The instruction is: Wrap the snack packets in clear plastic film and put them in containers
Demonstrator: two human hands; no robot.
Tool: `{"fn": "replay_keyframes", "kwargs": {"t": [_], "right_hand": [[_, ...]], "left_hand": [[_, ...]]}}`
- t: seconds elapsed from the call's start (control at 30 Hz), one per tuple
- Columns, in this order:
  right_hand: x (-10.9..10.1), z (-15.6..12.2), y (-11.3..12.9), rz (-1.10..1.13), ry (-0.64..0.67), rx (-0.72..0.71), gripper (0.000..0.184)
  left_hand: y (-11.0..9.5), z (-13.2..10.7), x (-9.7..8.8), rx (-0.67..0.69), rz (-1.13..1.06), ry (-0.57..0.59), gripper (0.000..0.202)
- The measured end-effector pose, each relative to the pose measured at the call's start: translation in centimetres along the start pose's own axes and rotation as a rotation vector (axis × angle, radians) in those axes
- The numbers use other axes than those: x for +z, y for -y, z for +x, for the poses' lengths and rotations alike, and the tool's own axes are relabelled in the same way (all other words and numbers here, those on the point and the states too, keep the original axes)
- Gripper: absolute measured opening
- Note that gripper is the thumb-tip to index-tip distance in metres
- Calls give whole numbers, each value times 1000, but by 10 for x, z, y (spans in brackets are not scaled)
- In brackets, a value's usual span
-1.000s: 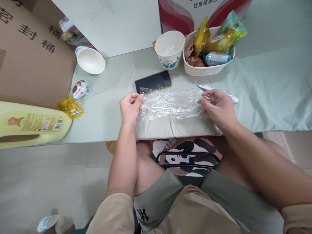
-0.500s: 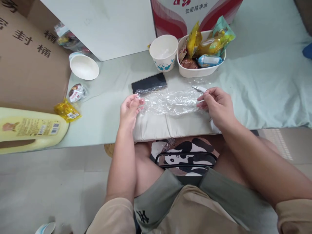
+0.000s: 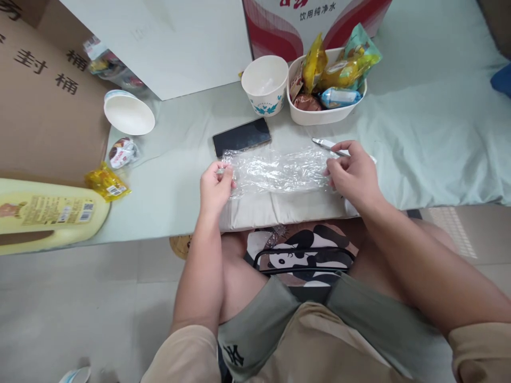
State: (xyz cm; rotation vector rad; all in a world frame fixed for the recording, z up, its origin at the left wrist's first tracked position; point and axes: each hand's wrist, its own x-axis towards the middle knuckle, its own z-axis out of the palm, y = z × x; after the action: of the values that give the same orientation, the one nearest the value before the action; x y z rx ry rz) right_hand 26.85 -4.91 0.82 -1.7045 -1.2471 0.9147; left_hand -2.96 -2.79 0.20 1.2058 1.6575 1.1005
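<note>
A crinkled sheet of clear plastic film (image 3: 279,173) stretches between my two hands, low over the near edge of the cloth-covered table. My left hand (image 3: 216,183) pinches its left end between thumb and fingers. At the right end, my right hand (image 3: 353,173) is closed on the film with thumb and fingertips. A slim tool with a pale, pointed metal tip (image 3: 325,142) lies just behind the right fingers; its other end is hidden by that hand. Behind the film's left part rests a black smartphone (image 3: 241,136).
Behind are a paper cup (image 3: 265,101) and a white tub (image 3: 319,117) of wrapped snacks, before a red-and-white carton (image 3: 271,32). To the left are a tilted paper bowl (image 3: 130,114), small wrapped snacks (image 3: 107,182), a yellow jug (image 3: 51,213) and a cardboard box (image 3: 48,127).
The film has been lowered and spread flatter, showing more of the phone. My left hand has come slightly down and right; the view has shifted a little.
</note>
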Motion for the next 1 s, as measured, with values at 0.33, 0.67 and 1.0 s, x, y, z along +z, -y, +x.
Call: {"fn": "replay_keyframes", "kwargs": {"t": [0.33, 0.67, 1.0], "right_hand": [[-2, 1, -5, -183, -57, -80, 13], [-2, -1, -17, -423, -10, -296, 47], [-2, -9, -24, -604, 303, -627, 73]], "left_hand": [[2, 2, -2, 9, 11, -44, 31], [7, 6, -7, 99, 359, -209, 32], [18, 13, -10, 222, 447, -166, 23]]}}
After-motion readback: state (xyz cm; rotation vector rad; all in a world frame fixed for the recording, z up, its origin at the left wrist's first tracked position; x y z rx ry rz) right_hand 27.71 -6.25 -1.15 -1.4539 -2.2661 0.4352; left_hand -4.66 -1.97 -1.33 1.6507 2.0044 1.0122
